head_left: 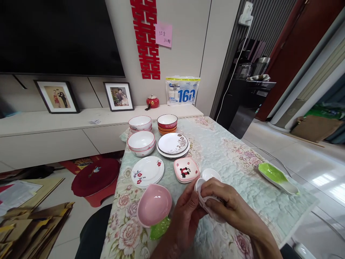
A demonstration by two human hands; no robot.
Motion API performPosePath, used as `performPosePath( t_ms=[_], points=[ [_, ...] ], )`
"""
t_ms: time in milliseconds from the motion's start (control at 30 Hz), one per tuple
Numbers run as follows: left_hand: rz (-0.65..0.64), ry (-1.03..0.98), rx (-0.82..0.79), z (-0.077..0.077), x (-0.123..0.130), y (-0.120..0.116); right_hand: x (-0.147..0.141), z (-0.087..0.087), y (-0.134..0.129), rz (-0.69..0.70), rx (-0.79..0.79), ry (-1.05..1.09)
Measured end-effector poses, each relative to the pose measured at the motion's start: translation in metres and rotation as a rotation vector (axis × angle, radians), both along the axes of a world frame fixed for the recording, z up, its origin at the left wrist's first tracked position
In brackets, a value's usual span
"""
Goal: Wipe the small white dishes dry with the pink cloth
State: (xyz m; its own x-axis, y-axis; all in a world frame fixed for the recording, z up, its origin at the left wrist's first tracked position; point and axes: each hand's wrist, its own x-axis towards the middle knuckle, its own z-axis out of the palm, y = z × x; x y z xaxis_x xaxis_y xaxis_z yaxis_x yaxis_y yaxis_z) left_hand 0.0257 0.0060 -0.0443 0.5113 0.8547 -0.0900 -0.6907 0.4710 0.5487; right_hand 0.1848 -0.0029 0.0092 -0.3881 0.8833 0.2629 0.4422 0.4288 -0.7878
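Observation:
A small white dish (199, 184) is held upright between both hands above the table. My left hand (186, 210) grips its left side with closed fingers. My right hand (228, 201) is closed on a crumpled white cloth (215, 213), pressed against the dish. Just behind the hands lie a small white bowl (211, 174) and a square pink-rimmed plate (186, 169) with a cartoon design. A pink peach-shaped bowl (154, 205) with a green leaf (160, 228) sits to the left of my left hand.
Flowered oval plates (147, 171), stacked round plates (173, 143), white bowls (141, 141) and red and orange bowls (167, 122) stand farther back. A green spoon-shaped dish (277, 177) lies at the right. A red stool (95, 176) stands left of the table (215, 144).

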Motion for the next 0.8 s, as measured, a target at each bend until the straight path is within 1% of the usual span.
performPosePath(
  t_ms=[133, 233, 300, 367, 400, 433, 500, 567, 600, 633, 700, 767, 800],
  points=[
    [-0.044, -0.023, 0.000, -0.004, 0.002, 0.000, -0.010, -0.013, 0.005, -0.078, 0.234, 0.013],
    [-0.026, -0.009, 0.014, -0.008, 0.003, 0.001, -0.018, -0.024, 0.011, -0.231, 0.365, -0.025],
    [0.015, 0.010, 0.036, -0.007, 0.003, 0.002, -0.021, -0.030, 0.013, -0.340, 0.374, -0.083],
    [0.081, 0.032, 0.049, -0.006, 0.003, 0.003, -0.022, -0.033, 0.012, -0.411, 0.312, -0.152],
    [0.117, 0.044, 0.058, -0.006, 0.003, 0.003, -0.022, -0.032, 0.010, -0.426, 0.266, -0.181],
    [0.147, 0.055, 0.072, -0.006, 0.003, 0.003, -0.022, -0.031, 0.009, -0.426, 0.213, -0.200],
    [0.177, 0.057, 0.109, -0.006, 0.003, 0.004, -0.020, -0.024, 0.004, -0.378, 0.111, -0.195],
    [0.162, 0.039, 0.130, -0.007, 0.004, 0.004, -0.018, -0.017, 0.001, -0.292, 0.049, -0.134],
    [0.136, 0.027, 0.129, -0.007, 0.004, 0.003, -0.017, -0.014, 0.000, -0.259, 0.046, -0.093],
    [0.104, 0.014, 0.124, -0.006, 0.004, 0.002, -0.016, -0.013, 0.000, -0.238, 0.063, -0.057],
    [0.039, -0.001, 0.109, -0.005, 0.004, 0.001, -0.016, -0.014, 0.003, -0.239, 0.155, -0.018],
    [0.007, -0.002, 0.101, -0.003, 0.003, 0.000, -0.016, -0.022, 0.008, -0.297, 0.275, -0.028],
    [0.011, 0.007, 0.098, -0.003, 0.003, 0.000, -0.017, -0.026, 0.010, -0.334, 0.325, -0.044]
  ],
)
